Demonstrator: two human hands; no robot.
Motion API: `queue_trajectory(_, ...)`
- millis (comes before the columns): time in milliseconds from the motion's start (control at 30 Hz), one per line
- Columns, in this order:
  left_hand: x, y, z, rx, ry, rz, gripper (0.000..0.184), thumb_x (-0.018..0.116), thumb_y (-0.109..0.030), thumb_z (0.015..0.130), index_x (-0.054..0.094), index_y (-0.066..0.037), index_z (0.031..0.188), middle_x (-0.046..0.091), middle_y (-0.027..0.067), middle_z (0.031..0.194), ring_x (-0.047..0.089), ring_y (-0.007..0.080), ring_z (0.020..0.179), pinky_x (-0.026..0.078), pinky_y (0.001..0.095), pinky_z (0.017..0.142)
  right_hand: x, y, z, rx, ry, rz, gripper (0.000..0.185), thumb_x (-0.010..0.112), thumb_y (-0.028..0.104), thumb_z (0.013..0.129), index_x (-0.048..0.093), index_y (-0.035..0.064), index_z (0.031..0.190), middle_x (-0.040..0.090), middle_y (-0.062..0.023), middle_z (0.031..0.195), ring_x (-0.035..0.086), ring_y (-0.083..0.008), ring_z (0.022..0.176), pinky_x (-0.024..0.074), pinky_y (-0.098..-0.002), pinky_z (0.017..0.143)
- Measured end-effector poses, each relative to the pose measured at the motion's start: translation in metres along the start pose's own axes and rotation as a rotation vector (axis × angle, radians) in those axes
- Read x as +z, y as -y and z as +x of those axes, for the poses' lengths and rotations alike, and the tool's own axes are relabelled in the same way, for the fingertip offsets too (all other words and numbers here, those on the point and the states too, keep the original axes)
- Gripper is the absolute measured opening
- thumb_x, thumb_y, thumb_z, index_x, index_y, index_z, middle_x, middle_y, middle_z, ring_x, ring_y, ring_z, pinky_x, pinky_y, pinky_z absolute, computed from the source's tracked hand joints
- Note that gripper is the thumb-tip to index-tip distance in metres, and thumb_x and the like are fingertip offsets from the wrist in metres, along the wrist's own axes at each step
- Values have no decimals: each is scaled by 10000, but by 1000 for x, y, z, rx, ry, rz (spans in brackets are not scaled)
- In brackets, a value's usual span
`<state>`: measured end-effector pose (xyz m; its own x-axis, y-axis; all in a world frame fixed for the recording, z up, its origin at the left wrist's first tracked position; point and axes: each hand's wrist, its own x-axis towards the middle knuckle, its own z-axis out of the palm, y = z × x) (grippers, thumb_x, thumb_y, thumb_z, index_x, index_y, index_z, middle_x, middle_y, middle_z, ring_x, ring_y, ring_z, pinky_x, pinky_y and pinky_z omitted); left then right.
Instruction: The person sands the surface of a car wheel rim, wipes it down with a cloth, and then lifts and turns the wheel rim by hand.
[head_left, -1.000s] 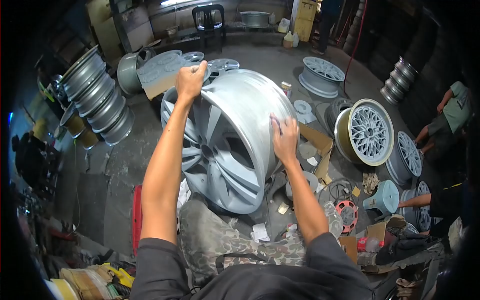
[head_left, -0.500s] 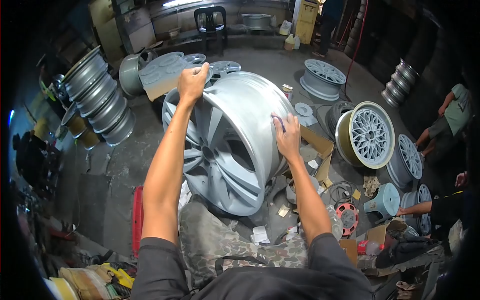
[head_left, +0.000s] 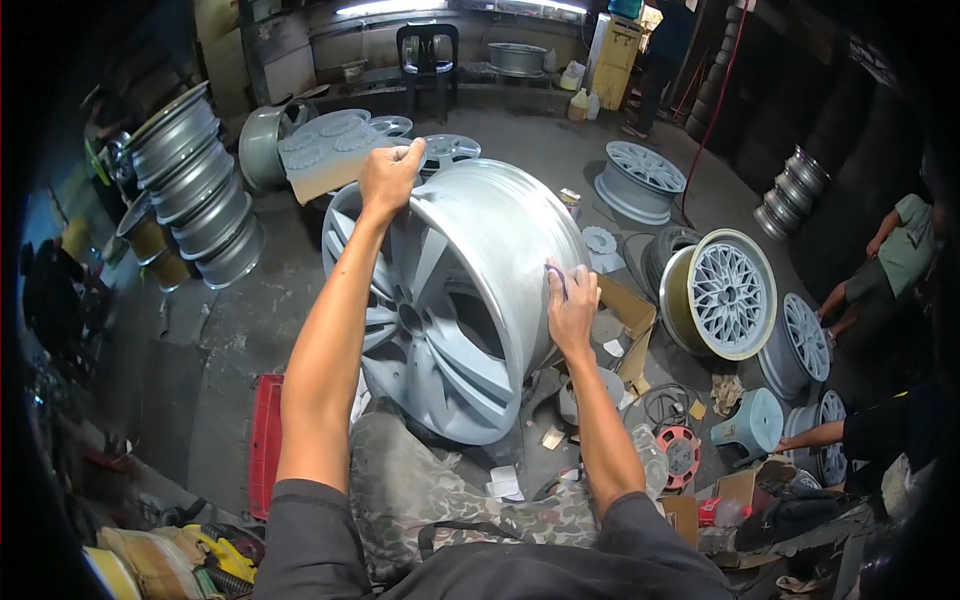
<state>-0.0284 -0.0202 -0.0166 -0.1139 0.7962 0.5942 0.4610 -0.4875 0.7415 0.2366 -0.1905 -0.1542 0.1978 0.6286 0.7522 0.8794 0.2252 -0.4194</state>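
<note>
a large pale-grey spoked metal wheel rim point(head_left: 425, 265) stands tilted before the person's camouflage-clad legs point(head_left: 395, 490). the left hand point(head_left: 390, 180) clenches its upper edge; the right hand point(head_left: 572, 312) pinches a thin purplish piece point(head_left: 563, 284) against its smooth, dull barrel. on the scuffed dark-grey floor point(head_left: 240, 340), a tall stack of silver metal rims point(head_left: 190, 190) leans at left.

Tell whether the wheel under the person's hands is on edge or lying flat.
The wheel is on edge: its spoked face points mainly sideways, not upward.
</note>
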Motion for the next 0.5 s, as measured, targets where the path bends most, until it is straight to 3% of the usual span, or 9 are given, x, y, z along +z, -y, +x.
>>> queue_trajectory(167,-1,-3,3,2,23,48,556,607,-462,919,600,10,625,474,102,510,503,212,502,395,418,561,15,-1,18,-29,-19,-45,258,596,204,985,728,84,1172,541,-112,899,511,-305,896,386,-412,786)
queue_trajectory(333,-6,3,6,11,94,41,558,604,-467,911,623,-5,598,534,102,509,554,197,514,426,397,570,-58,25,-38,-131,169,132,256,592,180,989,720,54,1171,490,-110,850,501,-271,834,386,-405,769)
queue_trajectory(400,-5,6,11,9,182,80,548,612,-472,905,646,-12,610,574,113,535,591,217,541,443,407,590,-83,2,-44,159,22,233,257,590,167,992,716,39,1175,464,-101,828,491,-255,810,389,-390,751)
queue_trajectory(467,-6,0,15,6,256,125,538,620,-478,900,669,-20,622,615,125,560,629,237,569,460,417,610,-105,-15,-47,188,-24,198,251,586,160,994,714,24,1161,465,-103,821,491,-258,803,392,-388,745)
queue_trajectory(500,-10,-8,17,55,341,287,516,629,-506,892,711,-35,699,665,145,652,670,269,667,487,426,664,-114,-22,-48,214,-65,165,247,582,153,995,712,9,1147,467,-105,814,491,-261,796,396,-387,738)
